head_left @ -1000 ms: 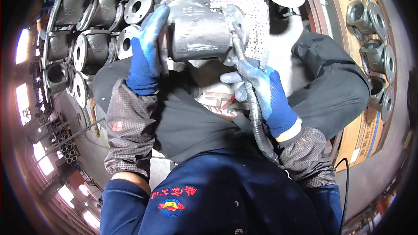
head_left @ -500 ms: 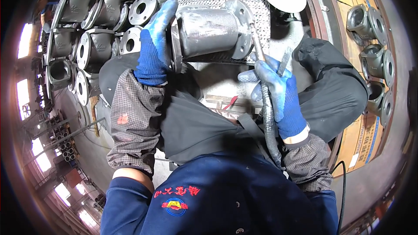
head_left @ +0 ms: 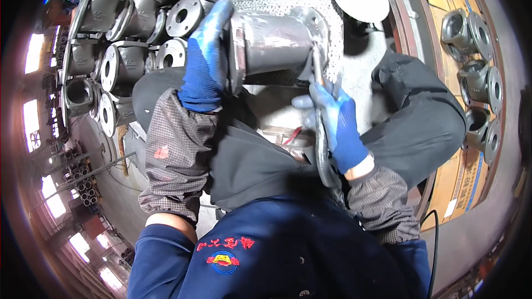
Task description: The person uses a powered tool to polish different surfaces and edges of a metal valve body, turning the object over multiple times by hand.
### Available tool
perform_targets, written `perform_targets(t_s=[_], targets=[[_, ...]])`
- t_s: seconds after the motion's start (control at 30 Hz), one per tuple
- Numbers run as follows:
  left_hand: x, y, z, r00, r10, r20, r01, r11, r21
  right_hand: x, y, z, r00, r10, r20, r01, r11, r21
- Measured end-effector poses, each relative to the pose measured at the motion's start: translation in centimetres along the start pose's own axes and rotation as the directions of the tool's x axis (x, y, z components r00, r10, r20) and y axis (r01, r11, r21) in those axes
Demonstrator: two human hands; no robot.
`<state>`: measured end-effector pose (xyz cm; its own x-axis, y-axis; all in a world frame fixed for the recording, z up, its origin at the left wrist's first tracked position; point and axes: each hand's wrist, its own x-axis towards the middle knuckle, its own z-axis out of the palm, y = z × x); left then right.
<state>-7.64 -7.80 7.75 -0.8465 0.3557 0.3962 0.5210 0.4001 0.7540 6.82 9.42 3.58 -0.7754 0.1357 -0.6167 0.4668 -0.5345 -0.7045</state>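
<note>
- Blue-gloved left hand [head_left: 205, 58], eleven o'clock: fingers stretched along one flange [head_left: 237, 50], their clamp unclear.
- Right hand [head_left: 337, 116], toward two: I'm curled around a slim tool [head_left: 318, 71], tip at the opposite flange [head_left: 317, 22].
- Grey casting [head_left: 274, 44], twelve: midway, I'd judge; what's finished can't be told.
- Stacked castings [head_left: 124, 66], ten o'clock.

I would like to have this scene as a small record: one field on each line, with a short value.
Left hand: gloved, against the left flange of the casting
Right hand: gloved, holding the tool
Tool tip: at the casting's right flange; contact unclear
Hose: dark, running from the right hand toward the body
Left side: rows of grey castings
Right side: three castings on cardboard
Upper right: white disc
</note>
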Motion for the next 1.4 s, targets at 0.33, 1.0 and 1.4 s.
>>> perform_targets(t_s=[0.33, 1.0, 1.4], targets=[[0.4, 1.2, 0.4, 0.983, -0.110, 0.146, 0.120, 0.991, -0.066, -2.5, -2.0, -2.2, 0.991, -0.121, -0.063, 0.122, 0.992, 0.020], [-2.1, 0.4, 0.4, 0.935, -0.347, 0.080, 0.310, 0.903, 0.298, 9.4, 1.9, -2.5, 0.952, -0.197, -0.236, 0.192, 0.980, -0.044], [-2.0, -3.0, -1.9, 0.948, 0.272, 0.166, -0.318, 0.798, 0.512, 8.4, 0.1, -1.9, 0.953, -0.238, -0.188, 0.228, 0.971, -0.074]])
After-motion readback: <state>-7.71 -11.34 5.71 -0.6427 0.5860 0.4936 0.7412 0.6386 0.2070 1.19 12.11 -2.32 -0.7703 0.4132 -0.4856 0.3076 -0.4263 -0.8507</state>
